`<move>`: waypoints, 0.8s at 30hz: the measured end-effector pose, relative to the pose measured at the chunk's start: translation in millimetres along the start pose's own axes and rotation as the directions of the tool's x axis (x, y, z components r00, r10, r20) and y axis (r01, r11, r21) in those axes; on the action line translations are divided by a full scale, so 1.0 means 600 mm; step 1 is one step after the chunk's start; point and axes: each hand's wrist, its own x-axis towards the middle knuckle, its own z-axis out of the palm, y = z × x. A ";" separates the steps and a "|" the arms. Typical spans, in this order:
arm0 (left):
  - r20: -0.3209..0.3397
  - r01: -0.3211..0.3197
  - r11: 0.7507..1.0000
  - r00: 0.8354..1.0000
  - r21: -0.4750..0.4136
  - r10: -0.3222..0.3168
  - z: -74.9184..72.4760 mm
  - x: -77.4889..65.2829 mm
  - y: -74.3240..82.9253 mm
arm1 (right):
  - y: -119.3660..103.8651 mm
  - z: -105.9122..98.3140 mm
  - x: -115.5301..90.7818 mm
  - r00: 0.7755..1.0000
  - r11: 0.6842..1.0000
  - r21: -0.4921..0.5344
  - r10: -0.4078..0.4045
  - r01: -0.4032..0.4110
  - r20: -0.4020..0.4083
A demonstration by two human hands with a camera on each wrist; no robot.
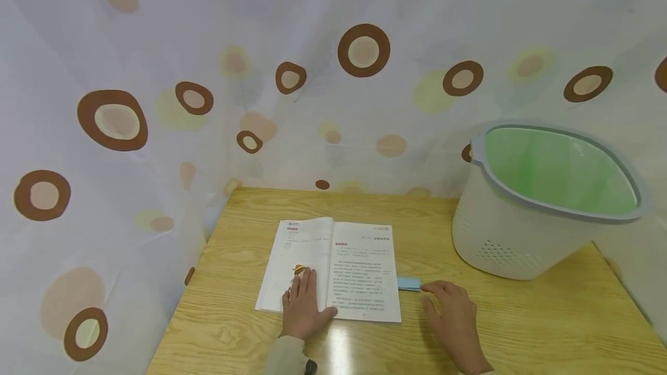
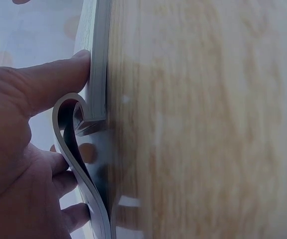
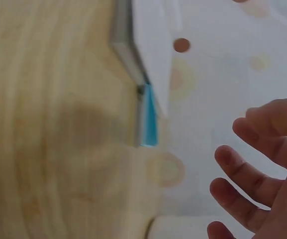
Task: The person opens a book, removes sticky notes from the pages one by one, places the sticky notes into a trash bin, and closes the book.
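Observation:
An open book (image 1: pixel 363 271) with printed pages lies on the wooden table. My left hand (image 1: pixel 304 304) rests on its left page and inner margin, fingers extended over a small picture; in the left wrist view the thumb (image 2: pixel 63 79) presses the page edge beside the curved spine (image 2: pixel 71 112). From under the book's right side sticks out a light blue strip (image 1: pixel 409 283), its end also visible in the right wrist view. My right hand (image 1: pixel 452 317) hovers by that end, its fingers (image 3: pixel 247 174) loosely bent and spread, holding nothing.
A tall white basket (image 1: pixel 500 242) with a grey rim and green inside stands at the back right of the wooden table (image 1: pixel 250 213). Behind the table hangs a pale curtain (image 1: pixel 312 16) with brown and yellow circles.

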 end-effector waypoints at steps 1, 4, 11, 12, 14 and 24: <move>0.003 0.005 1.000 1.000 0.002 -0.005 0.000 -0.001 0.000 | -0.001 0.005 0.002 0.998 1.000 -0.020 0.021 -0.020 0.056; 0.004 0.005 1.000 1.000 -0.002 -0.005 -0.001 -0.002 0.000 | -0.002 0.021 0.007 0.982 0.995 -0.075 0.071 -0.059 0.176; 0.010 0.005 1.000 1.000 0.011 -0.005 0.003 0.005 0.000 | 0.007 0.053 0.003 0.957 0.987 -0.147 0.106 -0.068 0.269; 0.011 0.005 1.000 1.000 0.003 -0.005 0.003 0.005 0.000 | 0.007 0.056 0.002 0.954 0.986 -0.154 0.112 -0.071 0.279; 0.013 0.007 1.000 1.000 0.001 -0.007 0.001 0.004 0.000 | 0.005 0.060 -0.001 0.948 0.984 -0.161 0.123 -0.078 0.294; 0.000 0.002 1.000 1.000 0.005 -0.002 0.002 0.003 -0.004 | -0.002 0.064 0.001 0.942 0.982 -0.176 0.120 -0.066 0.313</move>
